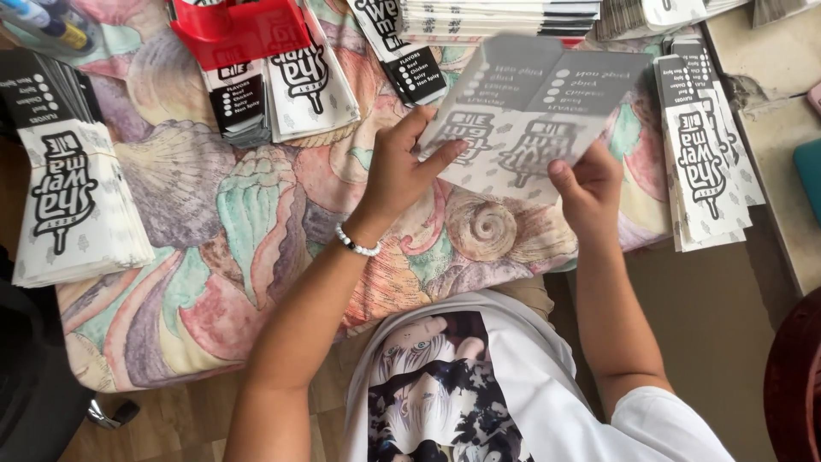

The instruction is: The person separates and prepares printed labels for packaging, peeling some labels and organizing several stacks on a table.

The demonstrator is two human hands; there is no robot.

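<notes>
Cloth [214, 222]: pastel seashell print in pink, green, tan. Paper sleeves [73, 201], mid left: white with black lettering. Upper centre: red packet [239, 30]. Beaded bracelet [356, 244]: white.

A flat, unfolded white and black printed cardboard sleeve [526, 115] hangs in the air above the counter, right of the scene's middle. It is a wide sheet made of two mirrored panels side by side: the far half of each is a dark band with rows of small white dots and lettering, the near half white with a bold black logo. It is blurred and tilts slightly, its far edge raised. The hands pinch its near edge at the left and right corners.
</notes>
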